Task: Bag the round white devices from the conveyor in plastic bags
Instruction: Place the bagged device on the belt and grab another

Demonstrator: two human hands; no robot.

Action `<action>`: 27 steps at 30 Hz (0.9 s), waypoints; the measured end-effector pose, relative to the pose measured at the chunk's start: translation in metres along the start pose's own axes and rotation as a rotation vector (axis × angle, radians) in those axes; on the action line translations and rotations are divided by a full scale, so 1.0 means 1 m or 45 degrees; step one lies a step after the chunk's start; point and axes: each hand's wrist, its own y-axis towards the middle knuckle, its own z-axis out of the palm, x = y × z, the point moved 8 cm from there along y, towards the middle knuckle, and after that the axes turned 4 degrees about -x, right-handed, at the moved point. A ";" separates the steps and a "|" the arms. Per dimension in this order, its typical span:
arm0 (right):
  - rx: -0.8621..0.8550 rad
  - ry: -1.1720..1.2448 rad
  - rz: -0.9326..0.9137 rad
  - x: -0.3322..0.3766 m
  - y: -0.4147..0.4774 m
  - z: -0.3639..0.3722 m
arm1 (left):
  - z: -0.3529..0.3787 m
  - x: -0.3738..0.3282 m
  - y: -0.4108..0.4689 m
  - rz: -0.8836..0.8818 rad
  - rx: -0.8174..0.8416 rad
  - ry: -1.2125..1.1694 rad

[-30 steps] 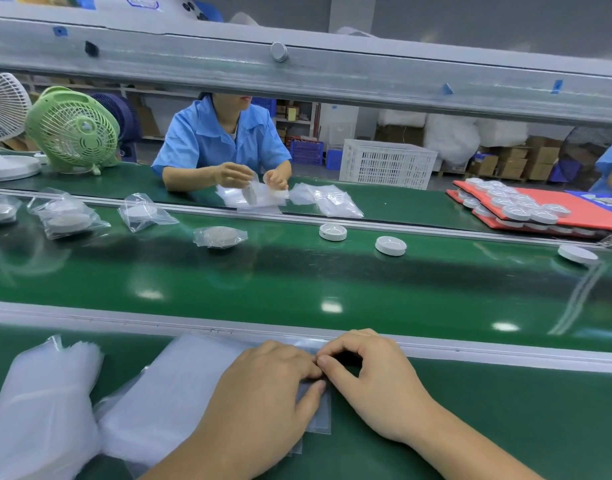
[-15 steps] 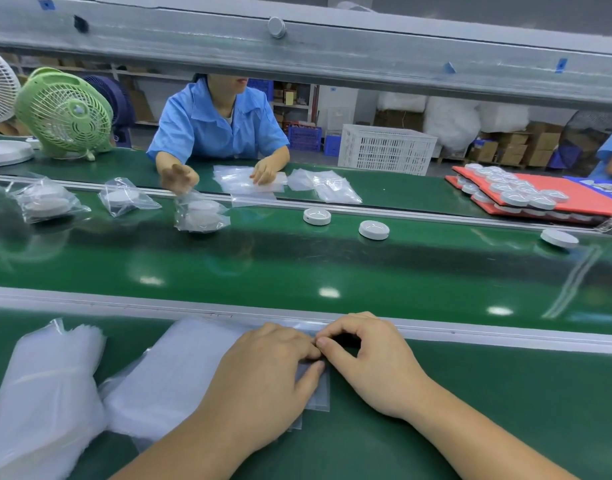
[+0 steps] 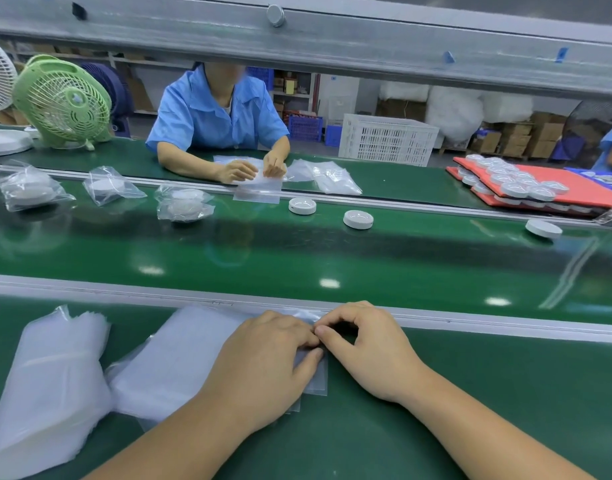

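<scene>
Top bag (image 3: pixel 317 377) lies under both hands on the bag stack (image 3: pixel 180 358). The left hand (image 3: pixel 263 362) presses it flat and the right hand (image 3: pixel 366 351) pinches its edge (thumb and forefinger). Best to rub the mouth open first. Round white devices (image 3: pixel 358 219) wait on the conveyor (image 3: pixel 332 252), well beyond the hands. No readable writing.

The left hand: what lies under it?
A stack of clear plastic bags lies under the left hand, on the green table. The part beneath the palm is covered.
</scene>
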 end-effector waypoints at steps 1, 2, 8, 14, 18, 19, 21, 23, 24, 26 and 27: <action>0.003 0.002 0.000 0.000 0.000 0.000 | 0.000 0.000 0.000 0.001 -0.001 0.002; 0.005 0.005 0.000 0.000 0.000 0.000 | 0.000 0.000 0.000 0.002 0.000 0.004; 0.007 0.016 -0.002 -0.001 0.000 0.000 | 0.000 0.000 0.000 -0.005 -0.001 0.002; 0.011 0.019 -0.001 -0.001 0.000 -0.001 | 0.000 0.000 0.000 -0.007 0.010 0.004; 0.016 0.014 -0.002 -0.001 0.000 0.000 | 0.000 0.000 0.000 -0.006 0.013 0.012; 0.016 0.015 0.002 -0.001 0.001 0.000 | 0.000 0.000 0.000 -0.004 0.014 0.011; 0.018 0.015 0.006 -0.002 0.000 0.000 | 0.000 0.000 0.000 -0.003 0.016 0.008; 0.021 0.016 0.002 -0.002 0.000 0.000 | 0.000 0.000 0.000 -0.005 0.019 0.002; 0.024 0.016 0.000 -0.002 0.000 0.000 | 0.000 0.000 0.000 -0.006 0.022 -0.001; 0.028 0.016 -0.002 -0.001 0.001 0.000 | 0.001 0.000 0.000 -0.003 0.024 -0.005; 0.029 0.017 -0.001 -0.001 0.001 0.000 | 0.001 0.000 0.000 -0.002 0.021 -0.008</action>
